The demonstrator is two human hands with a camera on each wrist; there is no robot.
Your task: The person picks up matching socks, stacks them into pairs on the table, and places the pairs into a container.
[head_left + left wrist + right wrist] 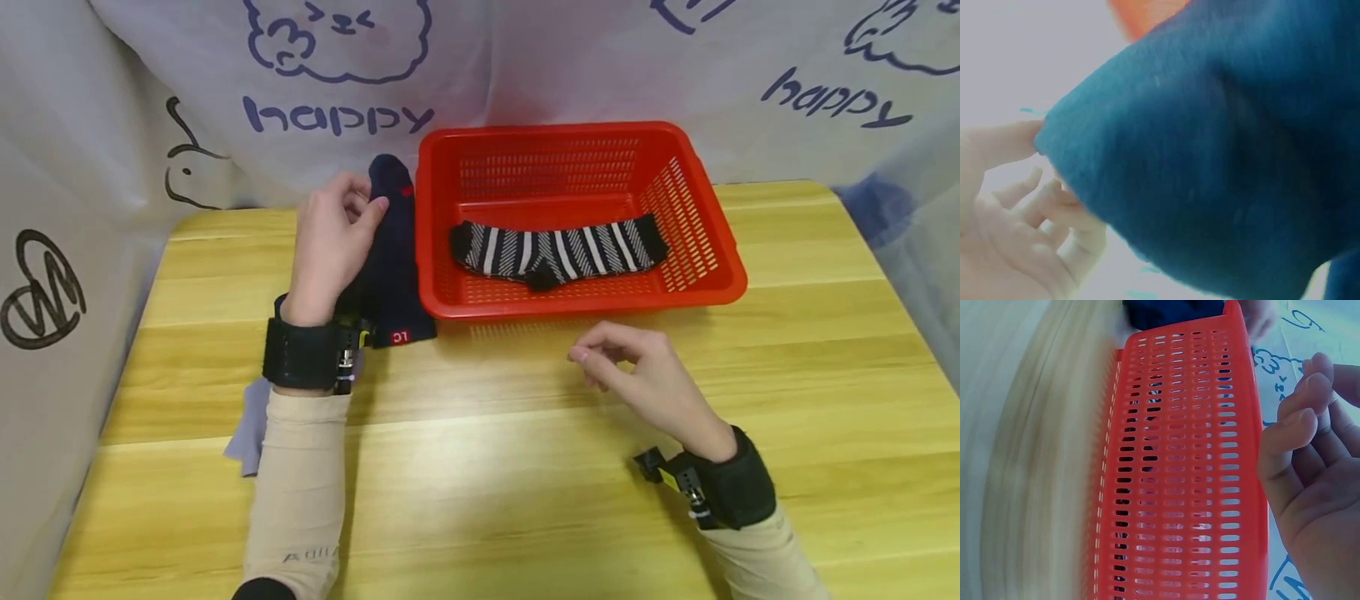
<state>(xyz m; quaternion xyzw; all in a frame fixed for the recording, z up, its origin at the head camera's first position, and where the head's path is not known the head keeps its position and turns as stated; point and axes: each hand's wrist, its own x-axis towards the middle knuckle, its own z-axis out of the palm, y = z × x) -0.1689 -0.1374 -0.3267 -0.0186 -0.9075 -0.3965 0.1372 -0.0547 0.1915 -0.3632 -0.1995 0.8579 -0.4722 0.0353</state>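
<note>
A navy sock (pixel 392 258) with a red "LC" mark lies on the wooden table just left of a red plastic basket (pixel 577 135). My left hand (pixel 362 202) pinches the sock's far end between thumb and fingers. In the left wrist view the navy sock (pixel 1222 162) fills the frame, with the left hand (pixel 1029 206) curled at its edge. A black-and-white striped sock (pixel 558 250) lies flat inside the basket. My right hand (pixel 600 360) hovers over the table in front of the basket, loosely curled and holding nothing. The right wrist view shows that hand (pixel 1316 462) beside the basket's wall (pixel 1179 487).
A pale lilac cloth (pixel 251 425) lies partly under my left forearm near the table's left edge. White printed fabric (pixel 525 58) hangs behind and beside the table. Bare wooden tabletop (pixel 487 500) stretches in front of the basket.
</note>
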